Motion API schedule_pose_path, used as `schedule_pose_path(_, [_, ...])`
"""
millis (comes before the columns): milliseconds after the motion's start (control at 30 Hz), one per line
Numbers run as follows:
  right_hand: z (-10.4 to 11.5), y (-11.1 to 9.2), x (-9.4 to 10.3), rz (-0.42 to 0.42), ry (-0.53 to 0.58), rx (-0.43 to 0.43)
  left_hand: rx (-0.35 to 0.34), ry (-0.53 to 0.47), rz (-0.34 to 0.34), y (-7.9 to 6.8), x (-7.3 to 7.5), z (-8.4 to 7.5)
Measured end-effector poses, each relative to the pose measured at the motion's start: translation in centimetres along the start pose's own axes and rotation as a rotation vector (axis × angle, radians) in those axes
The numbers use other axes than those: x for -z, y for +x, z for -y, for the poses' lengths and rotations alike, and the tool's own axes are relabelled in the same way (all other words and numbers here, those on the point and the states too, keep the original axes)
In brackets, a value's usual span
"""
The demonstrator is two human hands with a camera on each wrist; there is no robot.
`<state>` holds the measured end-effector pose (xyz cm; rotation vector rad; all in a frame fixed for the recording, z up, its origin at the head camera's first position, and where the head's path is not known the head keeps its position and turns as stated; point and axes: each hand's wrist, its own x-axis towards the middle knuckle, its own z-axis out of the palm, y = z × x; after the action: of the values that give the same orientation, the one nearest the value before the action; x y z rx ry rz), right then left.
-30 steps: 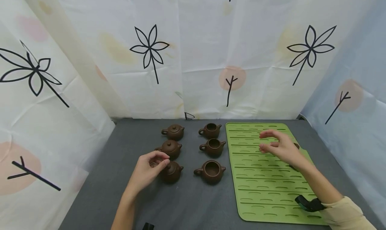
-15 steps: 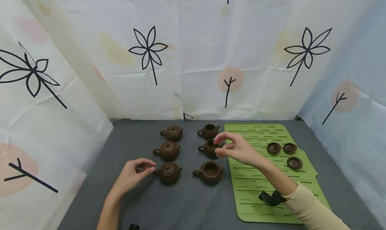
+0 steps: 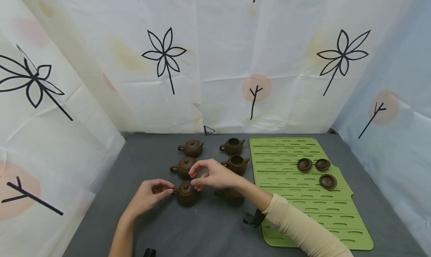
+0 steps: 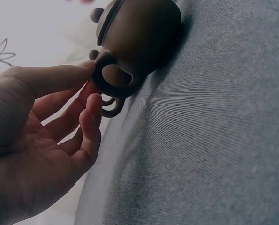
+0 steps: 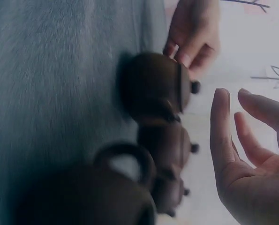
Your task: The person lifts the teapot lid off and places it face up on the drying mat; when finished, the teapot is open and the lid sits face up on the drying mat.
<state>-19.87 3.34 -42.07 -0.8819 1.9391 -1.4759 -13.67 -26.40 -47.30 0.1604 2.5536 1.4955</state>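
My left hand (image 3: 149,195) pinches the loop handle of the nearest lidded brown teapot (image 3: 187,194), thumb on one side and fingers on the other. That teapot stands upright on the grey cloth, its knobbed lid (image 5: 184,86) on. Above its right side hovers my right hand (image 3: 213,174), thumb and fingers apart with nothing between them. Behind stand two more lidded teapots, the middle one (image 3: 183,168) partly covered by my right fingers, and the far one (image 3: 190,147). To the right, lidless teapots form a second row: far (image 3: 233,146), middle (image 3: 237,165) and near (image 3: 232,198), the last partly hidden by my forearm.
A green ridged mat (image 3: 286,189) lies at the right of the grey table (image 3: 215,231). On it rest three brown lids, at left (image 3: 304,165), right (image 3: 322,164) and front (image 3: 328,181). Patterned cloth (image 3: 215,62) hangs at the back and sides.
My right hand has swept left from over the mat, past the lidless row, to the nearest lidded teapot. My left hand has shifted from beside that teapot's lid to its handle.
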Motion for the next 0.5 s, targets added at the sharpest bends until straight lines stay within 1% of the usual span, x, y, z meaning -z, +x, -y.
schedule_pose_path(100, [-0.5, 1.2, -1.1, 0.003, 0.001, -0.033, -0.004, 0.0, -0.002, 0.2, -0.1, 0.2])
schedule_pose_path(200, [-1.0, 2.0, -1.8, 0.005, 0.0, -0.068, -0.001, -0.004, -0.005, 0.3, -0.2, 0.3])
schedule_pose_path(333, [-1.4, 2.5, -2.3, 0.005, -0.028, -0.088, 0.006, -0.019, -0.001, 0.2, -0.2, 0.5])
schedule_pose_path(500, [-1.5, 2.7, -2.4, -0.007, -0.078, -0.096, 0.019, -0.03, 0.008, 0.2, -0.1, 0.5])
